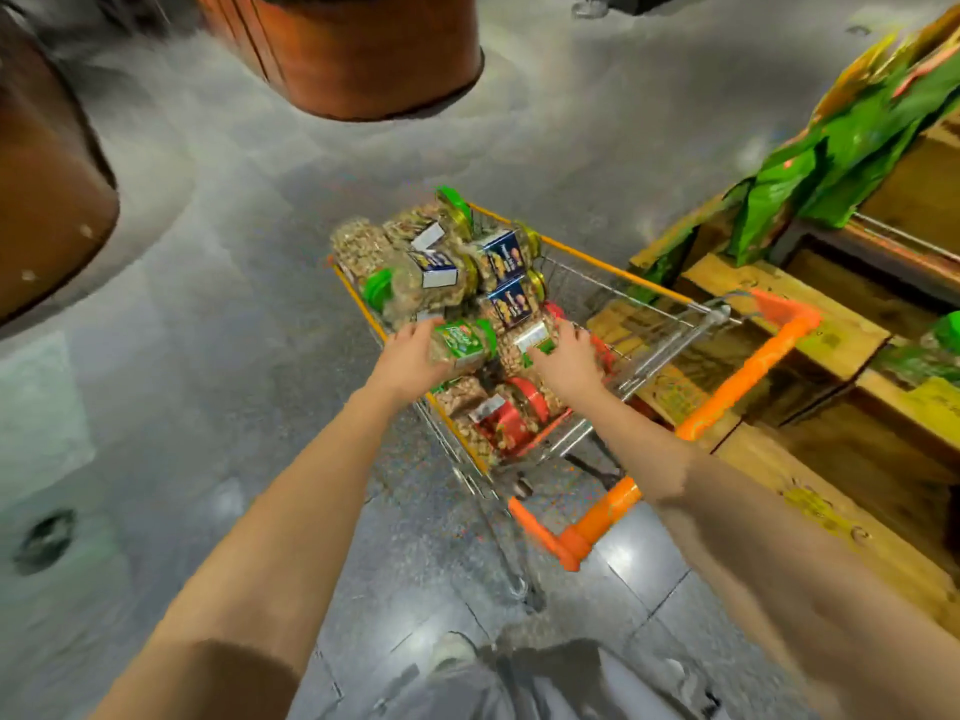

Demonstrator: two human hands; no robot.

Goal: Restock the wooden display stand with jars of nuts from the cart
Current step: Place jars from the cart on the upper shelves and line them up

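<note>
A wire cart (639, 283) with an orange handle (727, 402) stands in front of me, piled with several clear jars of nuts that have green, gold and red lids. My left hand (410, 356) grips a green-labelled jar (460, 345) lying on its side on top of the pile. My right hand (569, 358) rests on a neighbouring jar with a white and green label (527, 340), fingers curled around it. The wooden display stand (810, 324) rises in steps to the right of the cart, with a green-lidded jar (935, 350) on one step.
Green and yellow bags (852, 132) lie on the stand's upper shelves. Two round brown display bases (363, 49) (47, 200) stand on the grey floor at the back and left. My legs and a shoe (457, 657) show at the bottom.
</note>
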